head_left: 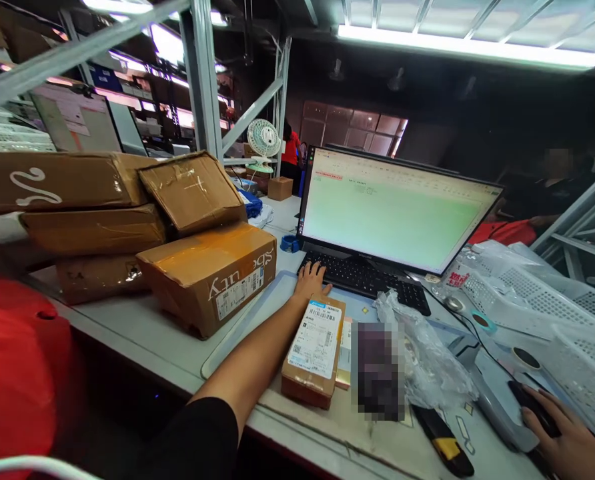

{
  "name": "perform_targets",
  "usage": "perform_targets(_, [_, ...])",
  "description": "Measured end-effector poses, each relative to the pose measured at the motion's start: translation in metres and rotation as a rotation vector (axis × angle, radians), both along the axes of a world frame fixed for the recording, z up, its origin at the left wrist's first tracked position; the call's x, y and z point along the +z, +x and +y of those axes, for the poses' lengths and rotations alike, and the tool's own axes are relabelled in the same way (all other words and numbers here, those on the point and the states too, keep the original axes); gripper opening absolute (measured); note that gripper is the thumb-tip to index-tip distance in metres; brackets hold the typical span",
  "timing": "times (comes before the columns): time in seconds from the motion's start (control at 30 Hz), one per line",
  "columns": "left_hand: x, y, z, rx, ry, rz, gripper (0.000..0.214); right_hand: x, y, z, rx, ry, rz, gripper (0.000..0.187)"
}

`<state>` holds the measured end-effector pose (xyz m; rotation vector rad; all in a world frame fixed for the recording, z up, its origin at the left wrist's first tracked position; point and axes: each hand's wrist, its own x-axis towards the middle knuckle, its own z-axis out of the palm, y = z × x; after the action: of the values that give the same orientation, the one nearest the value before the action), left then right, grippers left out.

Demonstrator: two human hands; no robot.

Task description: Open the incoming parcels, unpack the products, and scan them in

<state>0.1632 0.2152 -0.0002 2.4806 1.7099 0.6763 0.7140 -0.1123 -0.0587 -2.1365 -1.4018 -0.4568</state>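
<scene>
My left hand (pixel 311 280) rests on the left end of a black keyboard (pixel 360 277), fingers spread over the keys. At the lower right edge, my right hand (pixel 565 430) is curled over a black computer mouse (pixel 535 408). A small cardboard box (pixel 313 353) with a white shipping label lies beside my left forearm. Crumpled clear plastic wrap (pixel 430 367) sits to its right, next to a blurred-out dark item (pixel 378 373). A grey handheld barcode scanner (pixel 500 410) lies left of the mouse, and a black and yellow utility knife (pixel 445 443) is near the front edge.
A lit monitor (pixel 392 210) stands behind the keyboard. Stacked cardboard boxes (pixel 207 273) fill the left of the table. White perforated baskets (pixel 527 287) and tape rolls (pixel 526 358) are on the right. A small fan (pixel 263 139) and a person in red (pixel 291 150) are farther back.
</scene>
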Motion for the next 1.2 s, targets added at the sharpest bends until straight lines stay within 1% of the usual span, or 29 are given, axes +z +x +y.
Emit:
perform_targets(0.1, [-0.002,0.001,0.001,0.002,-0.001,-0.002,0.067,0.006,-0.005,-0.004,0.024,-0.074,0.030,0.072])
perform_targets(0.23, [-0.003,0.002,0.003,-0.005,0.002,-0.004,0.067,0.016,-0.014,-0.008,0.005,-0.132,0.052,0.076])
perform_targets(0.37, [-0.003,0.000,0.002,-0.019,0.010,0.001,0.064,0.021,-0.021,-0.009,-0.025,-0.150,0.078,0.079])
perform_targets(0.43, [-0.002,-0.001,0.002,-0.023,0.011,0.005,0.061,0.019,-0.020,-0.009,-0.034,-0.128,0.078,0.080])
perform_targets(0.57, [-0.001,-0.001,0.001,-0.029,0.013,0.012,0.056,0.008,-0.011,-0.007,-0.003,-0.093,0.094,0.076])
perform_targets(0.83, [-0.003,-0.001,0.003,-0.037,0.017,0.012,0.061,-0.003,0.003,-0.004,0.030,-0.015,0.074,0.067])
perform_targets(1.03, [-0.003,-0.001,0.002,-0.043,0.008,0.011,0.062,-0.011,0.016,-0.001,0.043,-0.025,0.067,0.068])
perform_targets(1.2, [0.000,-0.001,0.000,-0.057,-0.004,0.018,0.061,-0.015,0.022,-0.002,0.040,-0.046,0.029,0.070])
